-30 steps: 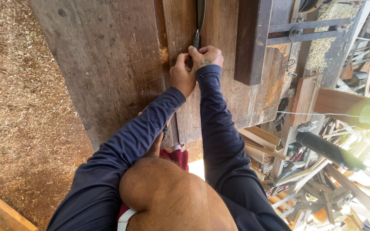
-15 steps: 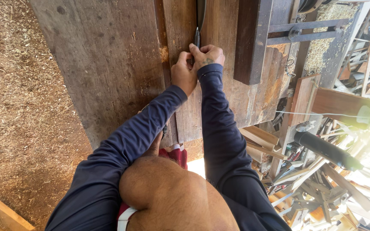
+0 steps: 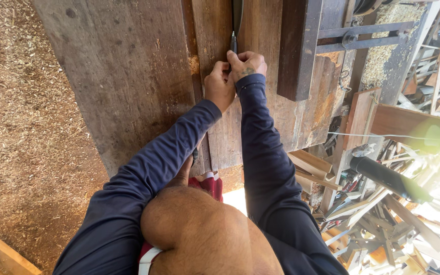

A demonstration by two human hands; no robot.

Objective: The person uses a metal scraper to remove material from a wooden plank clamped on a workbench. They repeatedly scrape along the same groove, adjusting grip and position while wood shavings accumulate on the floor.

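On the worn wooden table [image 3: 128,76], both hands are pressed together around a narrow piece of wood just in front of the thin dark blade [image 3: 234,40] that stands upright ahead of the fingertips. The left hand [image 3: 219,86] is curled almost closed, its fingers pinching the near end of the piece; the right hand [image 3: 246,65] is likewise curled tight, thumb and fingers touching the left hand's fingers. What they pinch is mostly hidden under the fingers, so its shape cannot be told. To the right of the hands a dark wooden block [image 3: 297,48] lies on the table. Further right and below, a heap of wood offcuts [image 3: 383,219] lies with a black tube [image 3: 388,178] across it. Left of the table, sawdust [image 3: 21,117] covers the ground.
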